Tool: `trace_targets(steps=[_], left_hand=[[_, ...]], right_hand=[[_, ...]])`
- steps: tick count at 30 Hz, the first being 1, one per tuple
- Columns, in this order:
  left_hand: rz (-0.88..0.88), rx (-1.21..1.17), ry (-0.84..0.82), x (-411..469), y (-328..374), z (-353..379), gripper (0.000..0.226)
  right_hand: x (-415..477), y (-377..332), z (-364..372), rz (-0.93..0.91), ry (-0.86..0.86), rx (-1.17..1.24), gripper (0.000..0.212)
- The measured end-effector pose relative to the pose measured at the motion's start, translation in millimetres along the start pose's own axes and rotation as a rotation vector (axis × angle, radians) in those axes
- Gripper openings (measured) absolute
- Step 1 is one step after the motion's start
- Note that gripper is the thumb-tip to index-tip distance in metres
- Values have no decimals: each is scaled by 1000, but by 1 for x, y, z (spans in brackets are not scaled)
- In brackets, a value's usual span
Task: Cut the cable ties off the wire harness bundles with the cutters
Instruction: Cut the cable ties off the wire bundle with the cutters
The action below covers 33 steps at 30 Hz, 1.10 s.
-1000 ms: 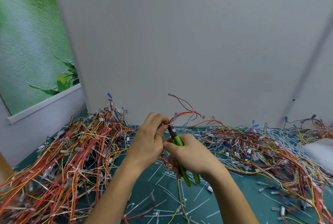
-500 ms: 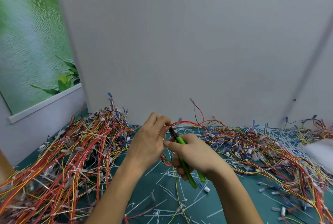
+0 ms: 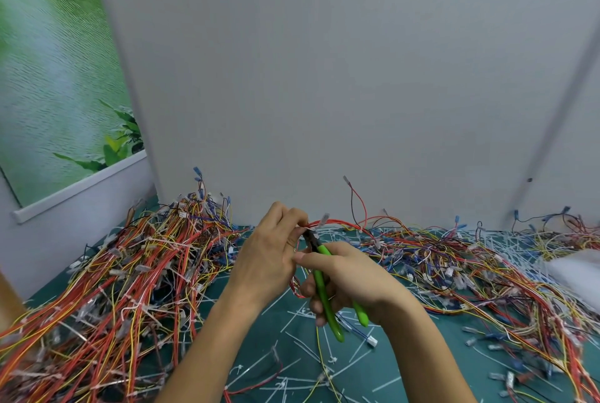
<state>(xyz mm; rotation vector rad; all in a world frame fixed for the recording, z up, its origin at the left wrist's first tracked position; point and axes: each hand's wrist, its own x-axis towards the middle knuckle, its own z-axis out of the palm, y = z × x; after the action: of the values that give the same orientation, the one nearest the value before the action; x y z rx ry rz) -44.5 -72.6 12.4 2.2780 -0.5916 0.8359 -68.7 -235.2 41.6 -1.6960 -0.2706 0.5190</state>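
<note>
Head view: the left hand [image 3: 266,259] pinches a red harness [image 3: 341,224] above the green mat [image 3: 406,367], fingers curled on the wires. The right hand [image 3: 350,282] grips the green cutters [image 3: 324,292], their black tip at the pinched spot. Wire piles [image 3: 130,272] lie on both sides; cut ties [image 3: 305,321] litter the mat.

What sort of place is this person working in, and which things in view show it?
Probably a workbench in a wiring or electronics workshop. Heaps of coloured wire harnesses cover a green cutting mat, cut white cable ties litter it, and the right hand grips green-handled cutters.
</note>
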Motion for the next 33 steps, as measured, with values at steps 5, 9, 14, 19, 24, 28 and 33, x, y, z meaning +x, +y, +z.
trace_targets(steps=[5, 9, 14, 19, 24, 28, 33], left_hand=[[0, -25, 20, 0, 0, 0, 7], [11, -59, 36, 0, 1, 0, 6], [-32, -161, 61, 2, 5, 0, 10], [-165, -264, 35, 2, 3, 2, 12], [-287, -410, 1, 2, -2, 6, 11], [-309, -478, 5, 3, -4, 7, 7], [-354, -552, 10, 4, -4, 8, 8]], right_hand=[[1, 2, 1, -8, 49, -37, 17], [1, 2, 0, -8, 40, -26, 19], [3, 2, 0, 4, -12, 78, 26], [6, 4, 1, -7, -36, 54, 24], [5, 4, 3, -29, 49, 13, 34], [4, 4, 3, -56, 87, -27, 36], [6, 7, 2, -56, 118, -74, 33]])
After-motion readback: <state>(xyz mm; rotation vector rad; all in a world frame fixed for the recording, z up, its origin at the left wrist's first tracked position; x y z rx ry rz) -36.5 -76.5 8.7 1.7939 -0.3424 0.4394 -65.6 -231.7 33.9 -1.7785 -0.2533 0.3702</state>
